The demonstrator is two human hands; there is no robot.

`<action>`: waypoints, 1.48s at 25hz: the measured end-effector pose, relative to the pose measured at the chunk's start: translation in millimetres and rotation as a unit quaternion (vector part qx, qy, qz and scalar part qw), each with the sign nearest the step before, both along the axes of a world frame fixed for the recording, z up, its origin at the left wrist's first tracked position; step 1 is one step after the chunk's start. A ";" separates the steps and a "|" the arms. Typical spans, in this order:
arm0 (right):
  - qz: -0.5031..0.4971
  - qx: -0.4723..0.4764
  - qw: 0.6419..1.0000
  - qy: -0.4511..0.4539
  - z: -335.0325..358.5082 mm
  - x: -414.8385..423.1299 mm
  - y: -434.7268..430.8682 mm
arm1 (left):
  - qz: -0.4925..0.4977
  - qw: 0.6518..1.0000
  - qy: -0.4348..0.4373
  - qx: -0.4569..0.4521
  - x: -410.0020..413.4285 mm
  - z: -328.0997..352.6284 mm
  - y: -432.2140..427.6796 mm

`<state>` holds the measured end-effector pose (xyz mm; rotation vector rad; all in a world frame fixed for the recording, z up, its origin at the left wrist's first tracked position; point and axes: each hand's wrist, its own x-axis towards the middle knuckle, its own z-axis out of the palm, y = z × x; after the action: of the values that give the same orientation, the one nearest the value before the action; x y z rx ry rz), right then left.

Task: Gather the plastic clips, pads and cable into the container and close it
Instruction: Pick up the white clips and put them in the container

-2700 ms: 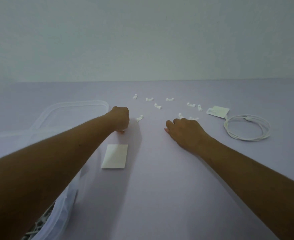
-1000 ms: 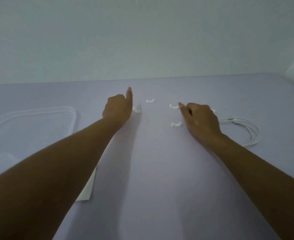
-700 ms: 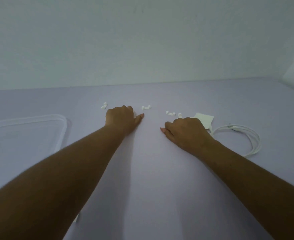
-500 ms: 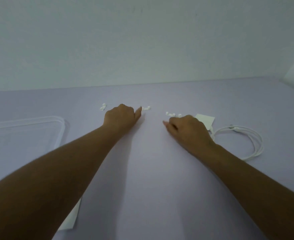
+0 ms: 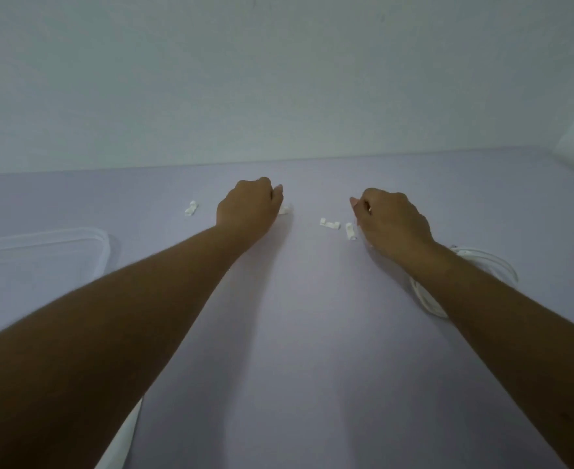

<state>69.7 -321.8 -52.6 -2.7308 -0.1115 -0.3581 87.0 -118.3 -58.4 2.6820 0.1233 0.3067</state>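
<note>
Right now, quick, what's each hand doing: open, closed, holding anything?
Left hand: fingers curled; whether it holds anything cannot be told.
Right hand: fingers curled, pinching a small white clip.

I see the right hand (image 5: 392, 220) now raised, pinching a white clip (image 5: 369, 208); the left hand (image 5: 248, 206) has pushed farther forward.

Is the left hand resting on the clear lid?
No, the left hand is past the lid, near a small clip.
</note>
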 end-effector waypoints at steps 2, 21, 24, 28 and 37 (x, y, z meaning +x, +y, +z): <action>-0.008 -0.142 0.988 -0.053 -4.6 1.0 9.4 | -0.009 0.980 -0.063 0.191 2.6 -5.4 -4.8; 0.033 -0.219 0.969 -0.112 -14.6 -13.0 26.0 | 0.019 0.855 0.086 -0.511 -5.4 9.4 2.3; 0.025 0.369 0.928 0.044 5.8 -15.4 17.7 | 0.016 0.636 0.060 -0.769 -12.4 18.7 19.2; 0.067 0.744 0.640 0.182 14.5 -17.5 13.4 | 0.039 0.602 0.026 -0.797 -19.0 23.8 41.6; -0.039 -0.078 0.996 -0.021 6.1 22.1 42.2 | 0.108 0.981 -0.030 0.157 -12.3 16.4 69.6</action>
<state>91.8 -279.6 -46.5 -2.8886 -0.0445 -0.4454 74.7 -48.7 -41.9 2.9715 0.3790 0.5114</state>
